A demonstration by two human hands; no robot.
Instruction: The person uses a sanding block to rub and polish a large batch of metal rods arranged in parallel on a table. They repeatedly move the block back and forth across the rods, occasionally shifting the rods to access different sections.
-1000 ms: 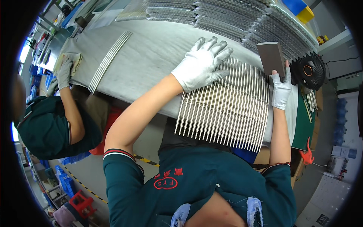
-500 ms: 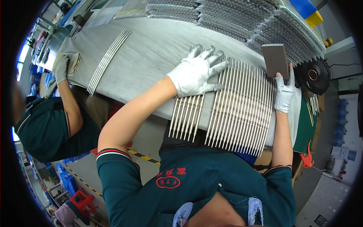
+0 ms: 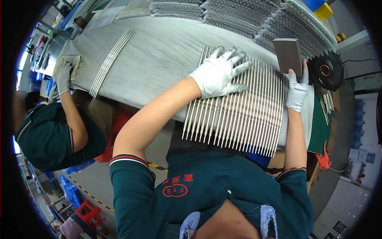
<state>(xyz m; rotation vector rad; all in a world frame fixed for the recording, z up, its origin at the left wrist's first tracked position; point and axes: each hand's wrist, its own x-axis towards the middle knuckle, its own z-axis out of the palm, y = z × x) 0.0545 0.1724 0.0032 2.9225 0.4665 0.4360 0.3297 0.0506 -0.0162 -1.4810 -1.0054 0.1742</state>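
Observation:
A row of slim silver metal rods [image 3: 250,119] lies side by side across the table, their lower ends jutting past its near edge. My gloved left hand [image 3: 219,73] rests flat over the left part of the row, fingers spread. Parts of several rods are hidden under it. At the row's right side, my gloved right hand [image 3: 297,92] grips the lower end of a dark grey-brown rectangular block [image 3: 288,55], which stands upright. Two bare fingertips show through that glove.
More rods [image 3: 111,63] lie at the table's left. Bubble-wrapped stacks [image 3: 234,20] line the far side. A black fan [image 3: 326,71] stands right of the block. At far left, a co-worker's gloved hand [image 3: 64,77] is by a cloth [image 3: 75,63]. A red air gun [image 3: 324,159] hangs at right.
My left hand has moved right. The smaller group of rods under it has shifted against the larger group, and the gap between them has closed. The right hand still grips the block.

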